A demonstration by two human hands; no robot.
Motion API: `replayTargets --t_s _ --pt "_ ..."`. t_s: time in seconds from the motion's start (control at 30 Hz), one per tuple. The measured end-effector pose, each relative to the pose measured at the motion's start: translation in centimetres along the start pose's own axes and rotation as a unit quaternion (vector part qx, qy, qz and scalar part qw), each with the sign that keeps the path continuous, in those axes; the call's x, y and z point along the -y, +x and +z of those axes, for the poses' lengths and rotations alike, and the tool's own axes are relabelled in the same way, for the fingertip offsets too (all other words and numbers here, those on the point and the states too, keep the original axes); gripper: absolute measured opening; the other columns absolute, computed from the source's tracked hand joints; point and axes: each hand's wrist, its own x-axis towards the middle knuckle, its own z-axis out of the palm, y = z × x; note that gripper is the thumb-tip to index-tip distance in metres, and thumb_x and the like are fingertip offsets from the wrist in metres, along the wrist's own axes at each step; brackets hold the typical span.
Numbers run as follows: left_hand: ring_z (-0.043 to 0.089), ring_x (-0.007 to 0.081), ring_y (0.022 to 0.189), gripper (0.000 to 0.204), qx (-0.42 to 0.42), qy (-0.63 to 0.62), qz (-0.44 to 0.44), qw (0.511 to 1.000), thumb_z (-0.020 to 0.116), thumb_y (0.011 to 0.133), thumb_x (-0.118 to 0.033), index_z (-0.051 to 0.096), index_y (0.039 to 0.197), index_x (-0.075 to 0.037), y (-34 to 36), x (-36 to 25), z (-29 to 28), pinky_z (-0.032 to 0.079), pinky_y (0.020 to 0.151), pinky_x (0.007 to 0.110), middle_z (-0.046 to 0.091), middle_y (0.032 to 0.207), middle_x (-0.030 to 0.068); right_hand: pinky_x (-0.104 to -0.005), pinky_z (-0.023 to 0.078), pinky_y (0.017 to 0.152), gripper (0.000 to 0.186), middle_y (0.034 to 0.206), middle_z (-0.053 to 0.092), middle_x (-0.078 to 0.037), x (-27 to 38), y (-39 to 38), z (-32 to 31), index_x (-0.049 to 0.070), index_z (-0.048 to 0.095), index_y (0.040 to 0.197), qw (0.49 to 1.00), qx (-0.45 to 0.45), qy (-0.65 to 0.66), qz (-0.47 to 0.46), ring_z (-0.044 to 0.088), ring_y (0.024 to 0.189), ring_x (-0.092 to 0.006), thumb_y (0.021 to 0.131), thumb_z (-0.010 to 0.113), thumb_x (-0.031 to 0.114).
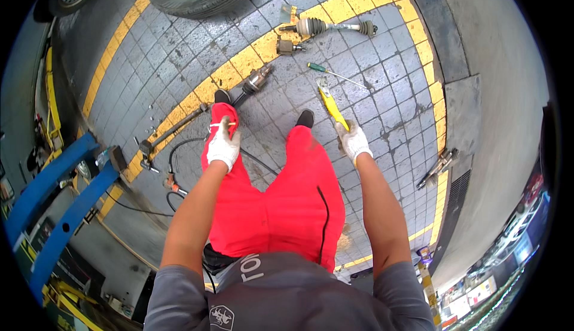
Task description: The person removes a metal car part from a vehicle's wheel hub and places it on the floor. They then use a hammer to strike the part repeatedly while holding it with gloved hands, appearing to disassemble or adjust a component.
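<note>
Grey tiled floor (pixel 388 113): the right hand (pixel 354 141), white-gloved, clasps one slender, bright-yellow, pale-tipped object (pixel 333 109) well inside the floor's right edge; whether the left hand (pixel 223 146) grips anything cannot be told. Outward lie one green-handled screwdriver (pixel 317 67) and one two-booted axle shaft (pixel 312 27) across a yellow band's (pixel 246 61) edge.

head cam | worn left fisheye | faces steeply down | shirt (pixel 299 292) close below, tiled floor (pixel 397 95) farther off
</note>
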Motion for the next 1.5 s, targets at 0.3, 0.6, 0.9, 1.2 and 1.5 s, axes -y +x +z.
replayTargets --t_s 0.3,0.6,0.9,1.2,1.5 --pt "0.065 0.0444 0.118 0.057 0.008 0.016 0.028 0.999 0.059 0.1 -0.033 0.041 0.153 -0.019 18.4 1.0 6.8 0.052 0.099 0.052 0.066 0.133 0.023 -0.0438 0.057 0.077 0.052 0.097 0.073 -0.018 2.6 5.9 15.0 0.003 0.061 0.134 0.988 0.003 0.118 0.101 0.072 0.084 -0.0276 0.103 0.062 0.045" --pt "0.066 0.0425 0.115 0.058 -0.121 -0.01 0.096 0.988 0.059 0.102 -0.022 0.041 0.155 -0.009 35.0 4.8 21.9 0.053 0.095 0.052 0.067 0.129 0.0222 -0.053 0.052 0.098 0.056 0.12 0.07 -0.029 1.6 25.6 31.3 0.008 0.061 0.138 0.998 -0.05 -0.037 0.028 0.066 0.115 -0.0467 0.104 0.055 0.052" --pt "0.064 0.0435 0.114 0.057 -0.217 -0.003 0.019 0.976 0.056 0.102 -0.024 0.043 0.157 -0.02 40.6 6.2 28.9 0.05 0.098 0.052 0.064 0.131 0.0233 -0.0551 0.055 0.088 0.052 0.104 0.073 -0.029 0.5 37.0 35.7 0.007 0.06 0.13 0.987 -0.094 -0.119 -0.061 0.07 0.098 -0.0474 0.103 0.057 0.052" --pt "0.069 0.0436 0.1 0.058 -0.184 -0.026 0.066 0.98 0.055 0.101 -0.022 0.039 0.156 -0.016 40.6 6.3 28.9 0.053 0.085 0.053 0.068 0.117 0.0249 -0.0573 0.054 0.089 0.049 0.104 0.072 -0.029 3.5 37.1 35.0 0.009 0.061 0.121 0.987 -0.103 -0.104 -0.07 0.069 0.1 -0.0488 0.104 0.053 0.054" --pt "0.067 0.0462 0.108 0.052 -0.172 0.019 0.012 0.985 0.052 0.101 -0.021 0.042 0.152 -0.012 40.7 5.8 28.9 0.052 0.093 0.054 0.067 0.125 0.0265 -0.0583 0.056 0.079 0.049 0.092 0.073 -0.028 1.5 37.5 35.3 0.006 0.062 0.116 0.981 -0.129 -0.119 -0.078 0.07 0.089 -0.0486 0.102 0.058 0.053"
